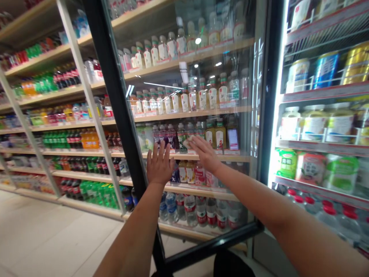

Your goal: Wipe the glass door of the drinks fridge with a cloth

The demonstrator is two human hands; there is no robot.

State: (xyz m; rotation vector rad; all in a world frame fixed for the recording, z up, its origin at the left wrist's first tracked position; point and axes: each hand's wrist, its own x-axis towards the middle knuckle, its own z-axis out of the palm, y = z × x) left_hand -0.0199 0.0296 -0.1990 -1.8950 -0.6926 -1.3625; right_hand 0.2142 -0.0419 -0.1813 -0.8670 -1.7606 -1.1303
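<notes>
The glass door of a drinks fridge stands swung open in front of me, with a black frame. My left hand lies against the glass beside the frame's left side, fingers spread and nothing in it. To its right, my right hand presses a small pale cloth to the pane. The cloth is partly hidden under the fingers, so its full shape cannot be told. Bottles on wooden shelves show through the glass behind both hands.
On the right is the lit fridge interior with cans, bottles and red-capped bottles. More shelves with soft drinks run along the left. Pale floor tiles lie below. Ceiling lights reflect in the glass.
</notes>
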